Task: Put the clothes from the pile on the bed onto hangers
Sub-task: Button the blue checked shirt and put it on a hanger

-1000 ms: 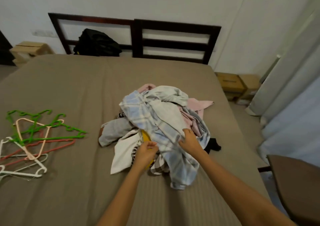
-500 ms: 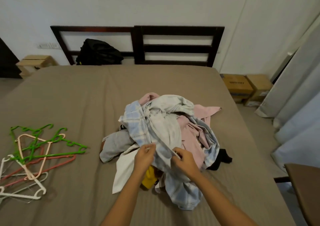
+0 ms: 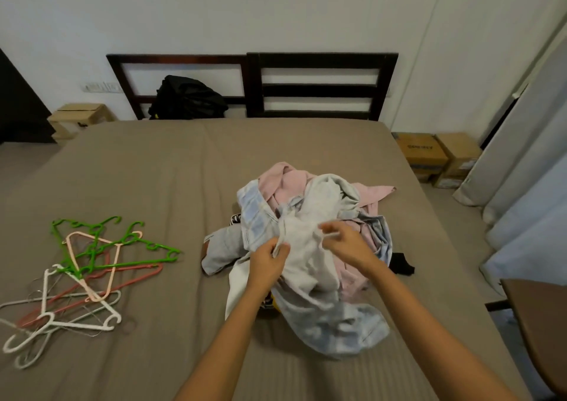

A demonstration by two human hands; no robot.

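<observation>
Crumpled pile (image 3: 310, 247) of pale-blue, white, pink clothes on bed (image 3: 153, 170) | left hand (image 3: 268, 262), right hand (image 3: 346, 242) each pinch the white-blue garment (image 3: 306, 259)

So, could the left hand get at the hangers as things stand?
Probably, once free: bare bed lies between the left hand and the hangers, but it pinches a shirt.

Spotted one dark printed word on the top of the cardboard box (image 3: 421, 150), on the floor just beside the head end of the bed (image 3: 184, 170), but too blurred to read. Noted a pale label on the front of the neighbouring box (image 3: 457, 152), farther from the bed, likewise illegible. Made out no readable text, number or brand mark.
</observation>
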